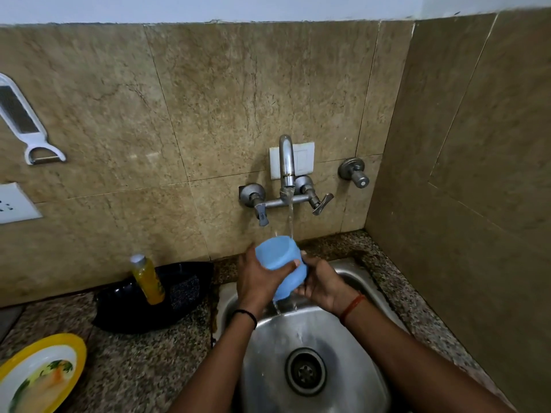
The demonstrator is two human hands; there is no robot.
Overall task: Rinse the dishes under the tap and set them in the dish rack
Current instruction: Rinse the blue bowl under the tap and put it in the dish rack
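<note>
A light blue plastic cup (278, 263) is held tilted over the steel sink (366, 293), under the running stream from the wall tap (286, 165). My left hand (256, 281) grips the cup from its left side, fingers curled round it. My right hand (320, 283) holds the cup from the right, with the thumb on its side. Water runs off the cup's lower end into the basin. A yellow-rimmed plate (41, 374) lies on the counter at the bottom left.
A black tray (125, 308) on the granite counter holds a yellow dish-soap bottle (147, 278) and a dark scrub pad (185, 289). A white grater-peeler (22, 117) hangs on the left wall. A tiled side wall stands close on the right.
</note>
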